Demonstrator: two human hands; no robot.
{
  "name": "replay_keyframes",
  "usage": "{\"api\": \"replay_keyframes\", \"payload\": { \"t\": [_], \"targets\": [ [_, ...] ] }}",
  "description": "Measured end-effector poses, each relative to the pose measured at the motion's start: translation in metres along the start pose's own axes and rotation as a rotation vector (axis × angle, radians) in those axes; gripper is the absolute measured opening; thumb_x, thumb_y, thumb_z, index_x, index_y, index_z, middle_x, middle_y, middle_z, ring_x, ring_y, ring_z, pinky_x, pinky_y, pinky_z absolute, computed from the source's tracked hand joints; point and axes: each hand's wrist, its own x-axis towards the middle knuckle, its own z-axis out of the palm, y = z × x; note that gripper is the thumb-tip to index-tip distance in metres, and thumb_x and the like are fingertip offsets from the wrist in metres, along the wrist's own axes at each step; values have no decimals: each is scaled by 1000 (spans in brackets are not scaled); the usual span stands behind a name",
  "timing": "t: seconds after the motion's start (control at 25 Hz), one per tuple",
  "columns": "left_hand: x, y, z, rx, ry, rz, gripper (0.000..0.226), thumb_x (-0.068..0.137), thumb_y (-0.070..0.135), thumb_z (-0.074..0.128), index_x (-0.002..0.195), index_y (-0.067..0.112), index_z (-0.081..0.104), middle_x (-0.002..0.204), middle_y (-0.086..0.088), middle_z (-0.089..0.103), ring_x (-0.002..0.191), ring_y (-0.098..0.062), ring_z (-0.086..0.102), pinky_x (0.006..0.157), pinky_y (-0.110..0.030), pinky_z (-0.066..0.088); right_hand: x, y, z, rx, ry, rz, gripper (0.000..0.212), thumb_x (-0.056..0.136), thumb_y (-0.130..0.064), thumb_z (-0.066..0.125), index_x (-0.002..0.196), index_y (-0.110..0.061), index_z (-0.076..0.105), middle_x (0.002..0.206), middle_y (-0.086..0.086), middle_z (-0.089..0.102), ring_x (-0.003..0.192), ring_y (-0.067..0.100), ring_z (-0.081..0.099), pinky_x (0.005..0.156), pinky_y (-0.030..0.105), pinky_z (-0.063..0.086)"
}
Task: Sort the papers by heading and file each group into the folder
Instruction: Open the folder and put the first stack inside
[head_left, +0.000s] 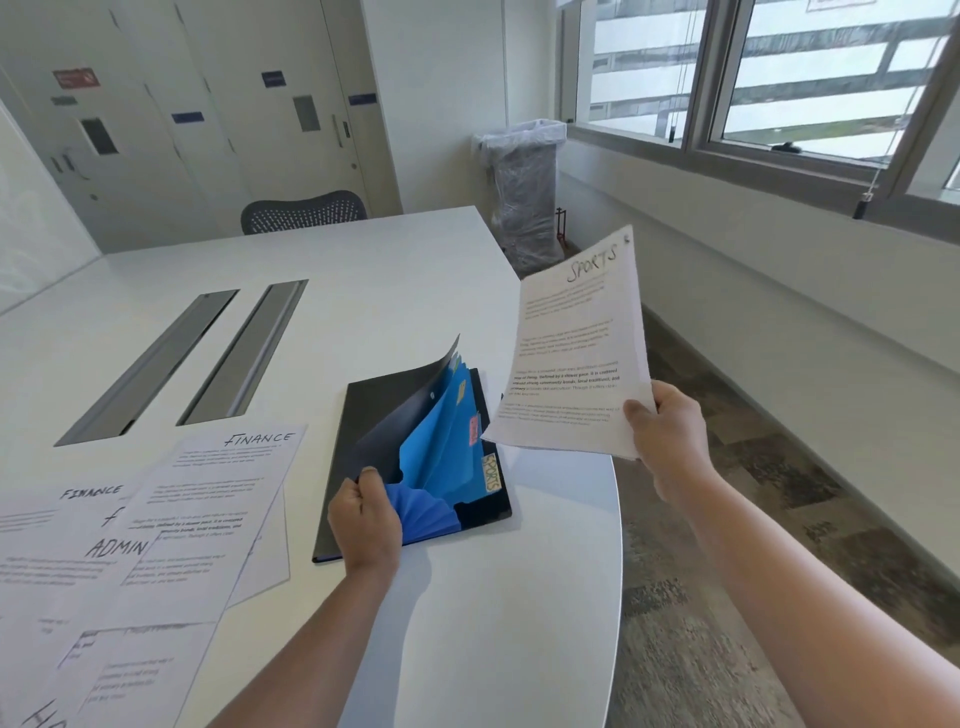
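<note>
The white counter (467, 597) is a smooth, hard slab with a rounded edge and two long metal-lined slots set into it, a surface on which loose sheets would likely slide at a nudge. On it, toward the right edge, lies the folder (343, 467), a black expanding file with a stiff back and a thin, flexible front flap that curls upward; inside fan blue plastic dividers (447, 441), slick and springy by the look, with small handwritten tabs along their right edge, the nearest tab (491, 472) reading SPORTS. The left hand (363, 519) is curled around the flap's lower edge, pinching it up to keep the pockets open. Above the counter's right edge, just beside the folder, the right hand (670, 436) grips the lower right corner of the Sports papers (571, 353), a thin stack of printed white sheets headed SPORTS in marker; they are light and floppy, bowing slightly, so I judge a corner grip lets the far end droop, and a hold nearer the middle of an edge would steer them into the pocket more cleanly. To the left, well apart from the folder, the remaining papers (156, 519) lie overlapped and flat on the counter, with headings FINANCE and ADMIN legible.
</note>
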Motion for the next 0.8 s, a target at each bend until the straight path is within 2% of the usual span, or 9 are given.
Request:
{"api": "replay_keyframes", "payload": {
  "t": [0.16,0.28,0.44,0.56,0.68,0.72,0.8],
  "targets": [
    [-1,2,0,-21,11,-7,44,103,10,48,61,10,37,58,-6,37,56,-16,35,54,-27,29,0,-16,-5,-71,-68,-78,21,96,-13,52,97,-24,70,96,0,75,92,34,70,70,53,61],
    [-2,2,0,-36,14,-9,43,103,11,48,61,10,37,59,-6,38,57,-16,36,55,-28,30,-4,-22,-1,-138,-119,-91,21,96,-13,54,94,-25,71,93,1,76,91,35,70,64,41,56],
    [-3,3,0,-42,11,-15,43,103,11,48,62,10,37,60,-6,37,57,-15,36,56,-27,30,-12,-22,9,-165,-142,-61,21,94,-10,54,93,-20,72,93,4,76,91,34,72,77,55,63],
    [-4,3,0,-39,13,-7,44,103,11,48,61,11,36,60,-6,37,58,-14,36,56,-26,30,-18,-23,18,-171,-154,-41,22,94,-8,53,88,-20,71,91,4,75,89,33,72,71,51,62],
    [-2,1,1,-47,13,-16,43,103,11,49,61,11,37,60,-6,38,58,-15,37,56,-26,30,-22,-23,29,-186,-168,-18,21,93,-6,50,89,-15,69,95,8,74,77,30,68,55,36,57],
    [-2,0,1,-48,17,-20,44,103,11,49,61,10,37,60,-6,37,58,-15,37,57,-27,30,-22,-23,33,-193,-171,-11,21,91,-5,49,91,-9,69,96,12,74,74,30,66,53,34,54],
    [-2,0,1,-51,25,-23,45,103,12,49,60,11,36,59,-7,37,58,-15,36,57,-28,30,-18,-23,39,-185,-165,16,24,85,-5,46,94,0,67,99,17,74,76,34,68,56,41,57]
  ]
}}
